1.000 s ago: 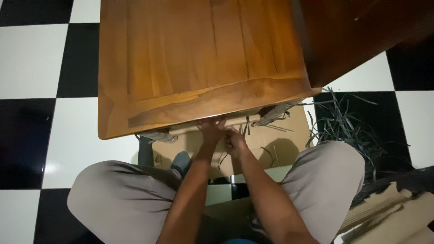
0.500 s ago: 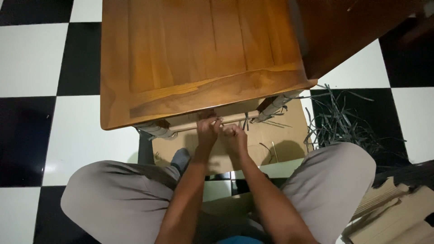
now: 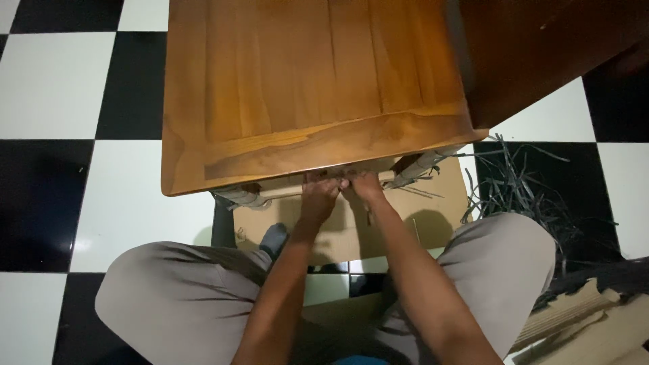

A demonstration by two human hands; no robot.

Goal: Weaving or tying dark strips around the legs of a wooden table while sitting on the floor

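Your left hand and right hand together, gripping a pale rail lying left-to-right under the tabletop, cardboard beneath.

Bare forearms, grey-beige trousers, a dark grey sock.

Flat cardboard: brown sheet on the floor under the table edge (partly shaded).
Corrugated cardboard: tan pieces, lower right corner.
Labels, signs, screens: none.

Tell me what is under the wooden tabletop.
Under the wooden tabletop, both hands touch a pale rail between wrapped legs, above cardboard. Fingertips are hidden.
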